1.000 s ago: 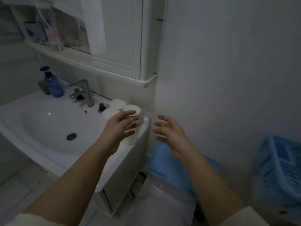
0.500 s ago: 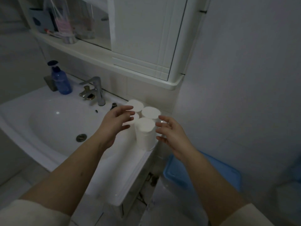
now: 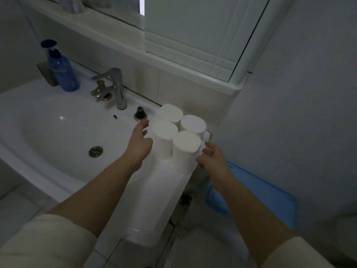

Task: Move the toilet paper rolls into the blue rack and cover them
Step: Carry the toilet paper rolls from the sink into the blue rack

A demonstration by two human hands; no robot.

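Four white cylindrical toilet paper rolls (image 3: 178, 132) upright on white ceramic sink (image 3: 58, 132) corner; left hand (image 3: 139, 144) and right hand (image 3: 211, 159) flank them, fingers spread, grasping nothing.

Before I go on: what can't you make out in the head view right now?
- Blue rack: not in frame; only a blue lid-like panel shows, partly behind the right forearm.
- Left hand and right hand: contact with the toilet paper rolls unclear.
- Shelf items: cut off by the top edge.
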